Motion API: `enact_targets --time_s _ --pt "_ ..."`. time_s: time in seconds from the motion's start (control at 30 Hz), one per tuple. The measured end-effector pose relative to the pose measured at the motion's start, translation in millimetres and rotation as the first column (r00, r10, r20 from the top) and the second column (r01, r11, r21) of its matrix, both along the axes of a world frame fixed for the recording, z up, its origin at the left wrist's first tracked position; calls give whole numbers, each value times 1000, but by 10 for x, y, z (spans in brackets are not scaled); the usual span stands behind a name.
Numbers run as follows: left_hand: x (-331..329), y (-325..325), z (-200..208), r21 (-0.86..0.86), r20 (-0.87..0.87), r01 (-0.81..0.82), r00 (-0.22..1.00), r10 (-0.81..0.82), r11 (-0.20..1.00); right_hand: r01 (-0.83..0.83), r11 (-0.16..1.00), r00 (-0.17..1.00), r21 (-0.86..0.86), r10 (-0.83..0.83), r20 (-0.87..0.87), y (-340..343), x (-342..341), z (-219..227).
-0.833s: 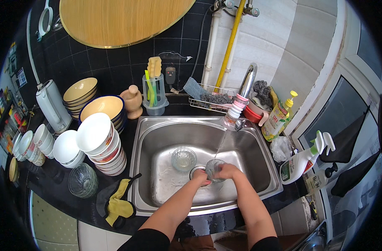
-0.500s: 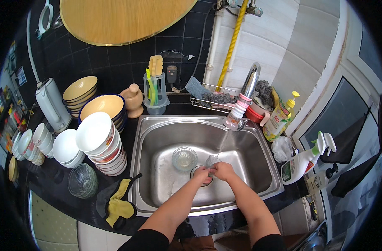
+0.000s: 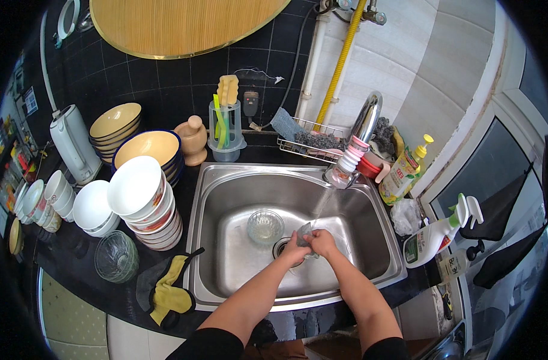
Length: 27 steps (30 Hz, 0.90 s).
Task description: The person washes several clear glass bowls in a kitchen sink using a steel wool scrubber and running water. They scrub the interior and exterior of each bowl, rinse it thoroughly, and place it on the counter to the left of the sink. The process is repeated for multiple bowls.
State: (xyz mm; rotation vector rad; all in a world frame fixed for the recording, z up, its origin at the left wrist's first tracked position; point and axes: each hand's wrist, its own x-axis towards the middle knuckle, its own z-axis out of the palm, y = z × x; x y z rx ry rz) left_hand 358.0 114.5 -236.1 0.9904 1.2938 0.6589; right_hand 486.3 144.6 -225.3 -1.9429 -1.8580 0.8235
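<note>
Over the steel sink [image 3: 226,264], my left hand [image 3: 293,251] and my right hand [image 3: 322,243] are closed together on a small clear glass bowl [image 3: 304,231]. It is tilted, and my fingers cover much of it. Water runs from the faucet [image 3: 366,117] through a pink-and-white nozzle [image 3: 346,163] down to the bowl and my right hand. Another clear glass bowl [image 3: 265,227] rests on the sink floor, left of my hands. Beside my left hand the round drain [image 3: 280,247] shows in part.
Stacked white bowls [image 3: 136,189], nested glass bowls [image 3: 117,257] and a yellow-black glove [image 3: 166,292] lie on the counter left of the sink. Behind it are a knife holder [image 3: 225,135] and wire rack [image 3: 310,147]. A soap bottle [image 3: 400,174] and spray bottle [image 3: 433,240] stand right.
Both hands have turned the held glass bowl, tilting it up under the water, and shifted slightly. The view has moved a little; the bowl on the sink floor stays put.
</note>
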Motion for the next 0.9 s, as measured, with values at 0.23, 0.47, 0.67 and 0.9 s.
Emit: enact_targets --time_s 0.23,0.47,0.67,0.9 --pt "51 242 -807 170 -40 -169 983 178 971 -9 1000 991 30 13 -134 -65 -91 230" --pt "-3 143 -440 -199 199 -221 945 260 955 213 977 734 -17 -172 -658 -36 88 488" --pt "-45 171 -313 -280 307 -267 885 350 922 403 887 914 225 -405 -40 -70 263 646" --pt "-87 157 92 -203 425 -312 826 370 928 279 956 878 -89 -216 428 -65 428 352"
